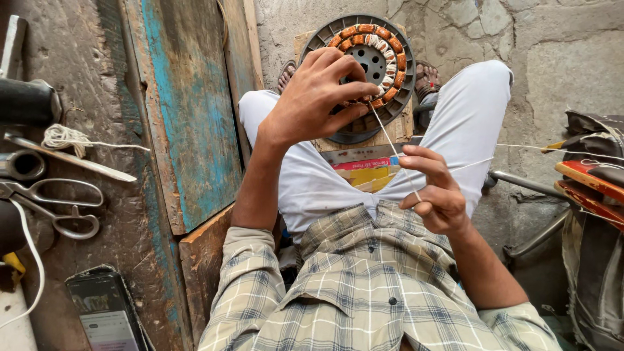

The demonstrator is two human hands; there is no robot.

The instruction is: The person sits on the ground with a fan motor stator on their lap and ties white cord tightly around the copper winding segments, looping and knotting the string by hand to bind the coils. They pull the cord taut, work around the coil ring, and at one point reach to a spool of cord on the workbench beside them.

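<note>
I see soft, even daylight with no glare; my left hand [312, 97] casts only a faint shadow on the stator [370, 65] beneath it. Focus stays sharp there, while wide-angle distortion bends the edges.

Scissors [55, 207] lie left of the stator [367, 71], phone [104, 309] nearer.

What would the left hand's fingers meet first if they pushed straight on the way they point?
The left hand already has its fingers at the copper coils of the round stator; going on, they would likely press into those windings, though depth is unclear.
</note>
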